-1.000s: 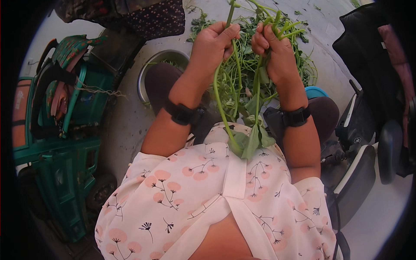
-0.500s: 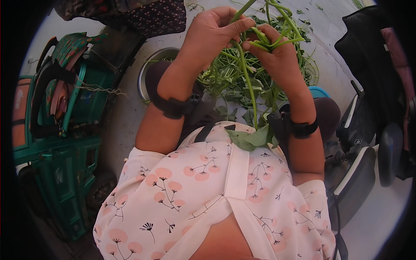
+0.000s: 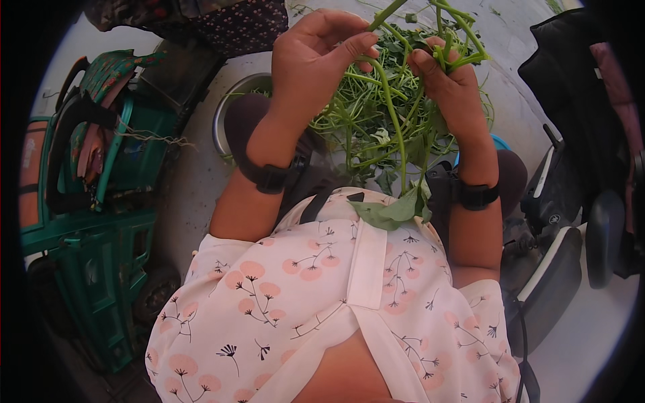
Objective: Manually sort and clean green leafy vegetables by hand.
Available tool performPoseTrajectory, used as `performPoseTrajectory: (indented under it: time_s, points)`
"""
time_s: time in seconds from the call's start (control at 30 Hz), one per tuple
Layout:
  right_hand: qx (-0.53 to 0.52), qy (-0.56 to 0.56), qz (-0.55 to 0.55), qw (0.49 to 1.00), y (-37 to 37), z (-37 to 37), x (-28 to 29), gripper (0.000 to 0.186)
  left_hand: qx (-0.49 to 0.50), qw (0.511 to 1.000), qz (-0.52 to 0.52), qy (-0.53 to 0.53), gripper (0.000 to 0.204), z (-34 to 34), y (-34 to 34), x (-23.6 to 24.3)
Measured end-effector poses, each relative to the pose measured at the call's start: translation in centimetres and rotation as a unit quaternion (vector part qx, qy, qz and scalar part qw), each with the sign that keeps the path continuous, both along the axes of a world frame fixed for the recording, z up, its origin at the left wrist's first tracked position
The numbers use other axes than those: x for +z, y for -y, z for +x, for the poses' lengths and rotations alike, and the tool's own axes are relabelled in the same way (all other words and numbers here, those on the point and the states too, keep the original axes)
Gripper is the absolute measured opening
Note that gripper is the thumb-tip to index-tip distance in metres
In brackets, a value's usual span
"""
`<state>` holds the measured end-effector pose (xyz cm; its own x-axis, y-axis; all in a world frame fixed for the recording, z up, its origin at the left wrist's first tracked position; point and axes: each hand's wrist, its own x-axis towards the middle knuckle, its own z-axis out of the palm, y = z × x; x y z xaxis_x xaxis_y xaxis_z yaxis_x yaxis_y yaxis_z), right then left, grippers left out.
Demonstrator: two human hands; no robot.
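At the far middle, my left hand [image 3: 319, 64] pinches a long green leafy vine [image 3: 392, 111] between thumb and fingers. Its stem arches over and hangs toward my lap, where broad leaves [image 3: 393, 211] rest against the front of my shirt. A short way to the right, my right hand [image 3: 453, 91] is closed around a small bunch of cut green stems [image 3: 463, 62], whose ends stick out past the fingers. Below and behind both hands, a loose heap of green stems and leaves [image 3: 366, 144] lies on the floor.
A metal basin [image 3: 220, 124] stands beside my left knee, and part of a blue container [image 3: 498, 142] shows by my right knee. Green vehicle parts [image 3: 101, 282] are at the left. A black-and-white vehicle [image 3: 547, 282] is close on my right. Dark patterned cloth [image 3: 248, 30] hangs at the far left.
My right hand has moved right and slightly nearer with its stems, widening the gap between my hands. The left hand has barely shifted and keeps its pinch on the vine.
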<state>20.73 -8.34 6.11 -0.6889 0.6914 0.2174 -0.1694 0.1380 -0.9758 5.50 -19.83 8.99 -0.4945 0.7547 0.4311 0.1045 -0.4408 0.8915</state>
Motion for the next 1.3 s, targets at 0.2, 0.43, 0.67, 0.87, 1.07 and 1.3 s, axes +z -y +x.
performPoseTrajectory:
  time_s: [0.2,0.43,0.67,0.87,1.07,1.3]
  points:
    - [-0.002,0.009,0.247,0.969,-0.4,-0.7,-0.9,0.025,0.052,0.995,-0.013,-0.082,0.017,0.3,-0.2,-0.6]
    - [-0.032,0.023,0.340,0.940,0.8,-1.1,0.8,0.028,0.083,0.972,-0.082,-0.203,0.017,-0.6,-0.2,-0.4]
    - [0.130,0.039,0.096,0.986,0.6,-0.9,0.2,0.025,-0.135,0.980,-0.041,0.137,0.019,-1.7,0.4,-0.4]
    - [0.145,0.100,0.057,0.983,-0.6,0.9,-1.0,0.023,-0.070,0.985,0.012,0.158,0.022,-4.0,0.6,0.3]
    - [0.136,0.153,0.035,0.978,-2.2,2.9,-0.1,0.019,-0.062,0.984,0.000,0.165,0.024,-5.7,1.2,0.5]
    - [0.056,0.220,0.102,0.968,-1.9,4.0,0.8,0.018,-0.113,0.974,-0.001,0.195,0.025,-7.3,1.4,0.4]
